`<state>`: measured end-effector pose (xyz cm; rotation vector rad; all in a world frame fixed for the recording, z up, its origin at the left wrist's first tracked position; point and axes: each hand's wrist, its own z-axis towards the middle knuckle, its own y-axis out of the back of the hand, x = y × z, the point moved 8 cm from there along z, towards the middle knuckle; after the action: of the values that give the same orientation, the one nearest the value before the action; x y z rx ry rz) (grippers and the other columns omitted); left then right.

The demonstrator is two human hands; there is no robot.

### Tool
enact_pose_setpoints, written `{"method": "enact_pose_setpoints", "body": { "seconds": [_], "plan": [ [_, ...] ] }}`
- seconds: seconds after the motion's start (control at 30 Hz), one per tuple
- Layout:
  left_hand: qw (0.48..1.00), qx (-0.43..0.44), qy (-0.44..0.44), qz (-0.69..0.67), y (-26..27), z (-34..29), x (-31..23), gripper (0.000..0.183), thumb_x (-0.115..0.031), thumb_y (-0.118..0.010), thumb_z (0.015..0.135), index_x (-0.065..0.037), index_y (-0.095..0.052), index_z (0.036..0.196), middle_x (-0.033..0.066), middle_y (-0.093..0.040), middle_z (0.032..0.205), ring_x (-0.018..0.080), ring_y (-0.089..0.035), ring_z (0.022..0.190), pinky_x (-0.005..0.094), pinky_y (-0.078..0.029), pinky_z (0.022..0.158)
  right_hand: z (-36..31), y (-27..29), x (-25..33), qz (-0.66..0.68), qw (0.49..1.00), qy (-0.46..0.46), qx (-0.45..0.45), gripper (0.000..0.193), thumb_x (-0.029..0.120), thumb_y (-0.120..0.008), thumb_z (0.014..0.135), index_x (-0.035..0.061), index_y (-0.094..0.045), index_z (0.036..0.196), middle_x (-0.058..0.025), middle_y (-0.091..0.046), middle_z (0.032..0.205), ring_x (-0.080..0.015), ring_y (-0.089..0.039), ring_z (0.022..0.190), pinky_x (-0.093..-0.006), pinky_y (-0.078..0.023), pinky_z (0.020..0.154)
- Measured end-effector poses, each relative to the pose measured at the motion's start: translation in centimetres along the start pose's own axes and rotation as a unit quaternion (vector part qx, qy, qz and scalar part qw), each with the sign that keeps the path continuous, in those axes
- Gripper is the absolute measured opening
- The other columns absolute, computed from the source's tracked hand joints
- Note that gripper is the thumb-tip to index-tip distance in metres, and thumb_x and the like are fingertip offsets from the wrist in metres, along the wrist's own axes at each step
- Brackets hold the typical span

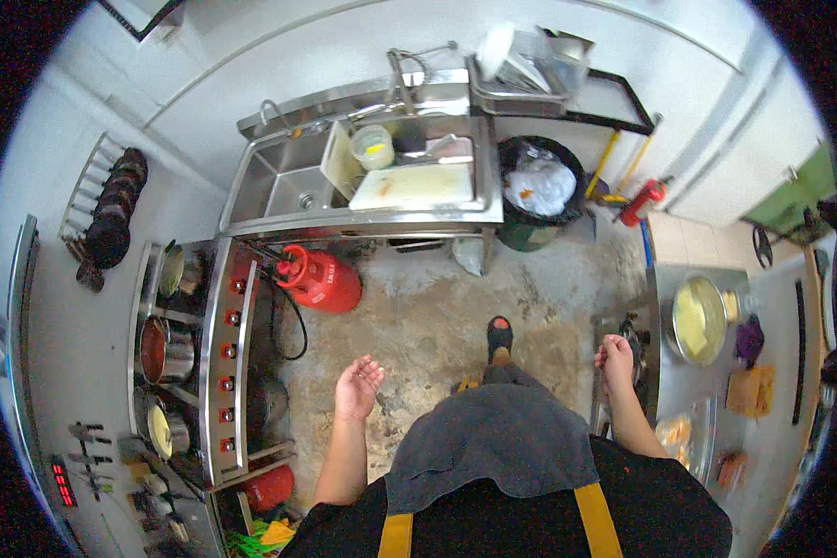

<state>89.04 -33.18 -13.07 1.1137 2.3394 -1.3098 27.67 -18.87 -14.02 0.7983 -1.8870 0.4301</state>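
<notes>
Both my arms hang out in front of me over the floor, apart from each other. My left hand (360, 386) is open with the palm partly up and its slightly bent fingers apart. It holds nothing and hovers between the stove (230, 367) and my apron (493, 446). My right hand (614, 358) has its fingers loosely curled in, and nothing shows in it. It is nearest to the steel worktop (670, 372) on the right, where a large metal bowl (699, 321) with pale yellow contents stands.
Ahead is a steel double sink (293, 186) with a white cutting board (414, 186) and tub (372, 147). A red gas cylinder (318, 279) stands by the stove, which carries several pots. A black-lined bin (541, 181) and fire extinguisher (644, 202) are at the far right.
</notes>
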Motion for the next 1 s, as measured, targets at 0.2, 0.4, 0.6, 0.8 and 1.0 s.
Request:
{"method": "enact_pose_setpoints", "body": {
  "seconds": [0.2,0.4,0.6,0.8,1.0],
  "plan": [
    [0.998,-0.034,-0.057,-0.018,-2.0,7.1,-4.7,0.028,-0.025,-0.059,0.101,-0.002,-0.062,0.115,0.0117,-0.07,0.098,0.0267,-0.068,0.092,0.0399,-0.056,0.085,10.0,-12.7,6.4,0.024,0.995,-0.002,0.093,0.014,0.017,-0.06,0.1,0.0064,-0.057,0.108,-0.0023,-0.056,0.072,-0.0133,-0.055,0.057,-0.0285,-0.043,0.05],
    [0.985,-0.091,-0.133,0.063,-6.8,12.5,-11.5,0.027,-0.022,-0.057,0.101,0.0,-0.061,0.117,0.0118,-0.069,0.099,0.0247,-0.068,0.089,0.0387,-0.056,0.082,17.9,-27.7,12.4,-0.042,0.974,-0.011,0.222,0.02,0.015,-0.062,0.098,0.0047,-0.058,0.115,-0.0025,-0.058,0.074,-0.0134,-0.056,0.059,-0.0287,-0.044,0.053],
    [0.974,-0.143,-0.157,0.08,-7.6,17.2,-13.2,0.03,-0.019,-0.057,0.1,0.0,-0.061,0.123,0.0105,-0.068,0.1,0.0225,-0.068,0.09,0.0369,-0.057,0.083,24.0,-45.8,16.1,-0.163,0.923,0.003,0.348,0.039,0.008,-0.055,0.096,0.0078,-0.053,0.135,-0.0033,-0.061,0.088,-0.0125,-0.057,0.067,-0.0266,-0.049,0.058],
    [0.966,-0.211,-0.111,0.101,-4.6,22.5,-17.4,0.03,-0.023,-0.061,0.099,-0.003,-0.064,0.12,0.0059,-0.068,0.095,0.0174,-0.067,0.083,0.0328,-0.057,0.078,27.7,-63.3,17.2,-0.227,0.875,0.063,0.423,0.046,0.01,-0.056,0.097,0.0089,-0.046,0.142,-0.004,-0.06,0.089,-0.01,-0.055,0.063,-0.024,-0.047,0.053],
    [0.948,-0.186,-0.173,0.194,-4.5,29.3,-26.3,0.023,-0.025,-0.065,0.096,-0.004,-0.068,0.103,0.0016,-0.065,0.084,0.0123,-0.061,0.074,0.0292,-0.051,0.067,38.7,-75.4,17.7,-0.125,0.91,-0.04,0.393,0.046,0.016,-0.057,0.103,0.0195,-0.044,0.146,-0.0045,-0.063,0.096,-0.0122,-0.055,0.062,-0.0273,-0.049,0.051]
  ]
}}
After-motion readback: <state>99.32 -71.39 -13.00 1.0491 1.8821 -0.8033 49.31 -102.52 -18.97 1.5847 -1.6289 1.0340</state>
